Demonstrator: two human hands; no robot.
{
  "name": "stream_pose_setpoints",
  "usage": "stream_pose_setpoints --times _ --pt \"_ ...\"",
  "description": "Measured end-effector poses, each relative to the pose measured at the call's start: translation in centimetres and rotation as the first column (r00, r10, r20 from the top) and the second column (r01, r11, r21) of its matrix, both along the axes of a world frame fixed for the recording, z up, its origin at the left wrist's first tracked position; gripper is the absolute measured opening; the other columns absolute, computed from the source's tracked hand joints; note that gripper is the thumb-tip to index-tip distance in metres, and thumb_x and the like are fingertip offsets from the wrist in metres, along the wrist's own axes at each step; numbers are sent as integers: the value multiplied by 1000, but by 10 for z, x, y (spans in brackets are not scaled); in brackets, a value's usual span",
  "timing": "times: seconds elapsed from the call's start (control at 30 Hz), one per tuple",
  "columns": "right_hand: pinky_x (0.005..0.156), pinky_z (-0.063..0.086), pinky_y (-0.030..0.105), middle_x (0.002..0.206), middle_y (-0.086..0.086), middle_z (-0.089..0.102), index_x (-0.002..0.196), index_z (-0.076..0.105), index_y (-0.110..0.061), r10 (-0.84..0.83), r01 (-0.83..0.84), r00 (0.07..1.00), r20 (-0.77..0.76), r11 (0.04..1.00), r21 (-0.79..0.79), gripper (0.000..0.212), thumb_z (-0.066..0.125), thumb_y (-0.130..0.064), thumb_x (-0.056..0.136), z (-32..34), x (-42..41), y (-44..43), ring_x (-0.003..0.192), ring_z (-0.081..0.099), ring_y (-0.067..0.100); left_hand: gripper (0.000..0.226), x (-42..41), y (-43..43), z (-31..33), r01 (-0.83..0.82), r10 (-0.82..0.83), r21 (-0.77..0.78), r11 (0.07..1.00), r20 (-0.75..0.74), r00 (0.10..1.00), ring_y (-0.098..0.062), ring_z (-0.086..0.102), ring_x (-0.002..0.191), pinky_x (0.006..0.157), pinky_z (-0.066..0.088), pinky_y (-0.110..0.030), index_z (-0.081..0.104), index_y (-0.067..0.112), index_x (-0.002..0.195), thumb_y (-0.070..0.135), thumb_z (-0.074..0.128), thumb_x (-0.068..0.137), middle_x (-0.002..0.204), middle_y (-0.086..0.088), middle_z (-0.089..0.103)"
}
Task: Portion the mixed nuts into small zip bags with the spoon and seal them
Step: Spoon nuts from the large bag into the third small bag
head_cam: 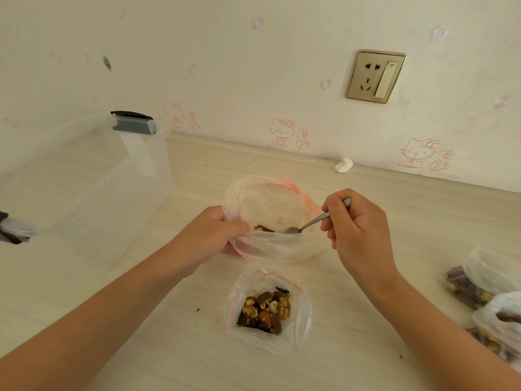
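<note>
My left hand [217, 235] grips the left rim of a large clear plastic bag [270, 204], holding its mouth wide. Only a few nuts [262, 228] show at the bag's bottom. My right hand [355, 224] pinches the handle of a metal spoon [306, 224], whose bowl dips inside the large bag beside those nuts. Nearer me on the table stands a small zip bag [267, 309] with a red zip line, its mouth open and a heap of mixed nuts inside it.
Several filled small bags [490, 297] lie at the right edge. A big clear storage box [84, 187] with a grey latch stands at the left. A crumpled tissue [343, 165] lies by the wall. A wall socket [376, 76] sits above it.
</note>
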State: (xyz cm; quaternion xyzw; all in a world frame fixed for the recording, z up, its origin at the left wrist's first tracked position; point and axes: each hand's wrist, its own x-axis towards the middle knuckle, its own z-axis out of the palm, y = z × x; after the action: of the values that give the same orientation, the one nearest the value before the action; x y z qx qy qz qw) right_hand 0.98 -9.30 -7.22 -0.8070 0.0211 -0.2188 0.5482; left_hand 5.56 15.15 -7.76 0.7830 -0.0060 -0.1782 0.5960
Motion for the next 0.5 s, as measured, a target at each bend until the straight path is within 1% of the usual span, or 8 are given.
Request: stream_pose_setpoints --times 0.07,0.13,0.23,0.3,0.33,0.43,0.5 --pt "56 49 37 67 -3 69 79 66 -33 -27 27 999 20 1000 1 31 51 -24 104 0 0 -2 57 60 8 11 0 -1 1 -9 10 -17 1000 32 999 -23 79 94 84 64 -41 77 14 105 14 68 98 98 -3 82" --pt "57 49 37 67 -5 69 79 66 -33 -46 46 999 28 999 -1 31 50 -25 104 1 1 -4 58 61 8 10 0 0 2 -20 22 -69 997 39 999 -24 79 93 79 65 -36 78 14 98 13 68 98 95 -4 82" --pt "55 49 35 67 -4 70 78 67 -31 -14 14 1000 -21 1000 -10 31 51 -24 104 -2 1 -1 55 59 8 17 -2 -1 4 -9 19 -120 993 77 997 -20 78 94 73 62 -25 81 15 91 11 67 98 97 -3 82" --pt "53 48 33 68 -2 71 79 68 -28 11 -10 998 -61 1000 14 30 51 -22 104 -5 1 2 53 59 10 20 -3 -1 5 36 -23 -152 988 82 996 -17 77 100 77 60 -22 84 16 92 13 65 99 104 -3 81" --pt "51 48 32 68 -1 72 80 69 -26 16 -14 997 -73 1000 28 30 51 -21 104 -6 1 3 52 59 10 20 -4 -1 5 63 -51 -177 982 73 996 -19 76 104 81 59 -24 84 15 95 15 65 100 109 -5 80" --pt "45 48 27 68 1 72 82 70 -19 30 -23 995 -98 997 80 29 51 -18 104 -7 3 1 49 57 12 23 -5 0 2 136 -135 -292 947 24 991 -29 71 118 97 57 -37 78 3 112 16 61 103 121 -16 76" --pt "43 47 26 68 4 72 83 71 -16 40 -27 994 -105 993 119 29 51 -15 104 -8 4 1 49 57 14 24 -6 0 0 148 -170 -393 908 -21 985 -32 69 122 102 57 -43 75 0 115 15 63 101 125 -20 73"
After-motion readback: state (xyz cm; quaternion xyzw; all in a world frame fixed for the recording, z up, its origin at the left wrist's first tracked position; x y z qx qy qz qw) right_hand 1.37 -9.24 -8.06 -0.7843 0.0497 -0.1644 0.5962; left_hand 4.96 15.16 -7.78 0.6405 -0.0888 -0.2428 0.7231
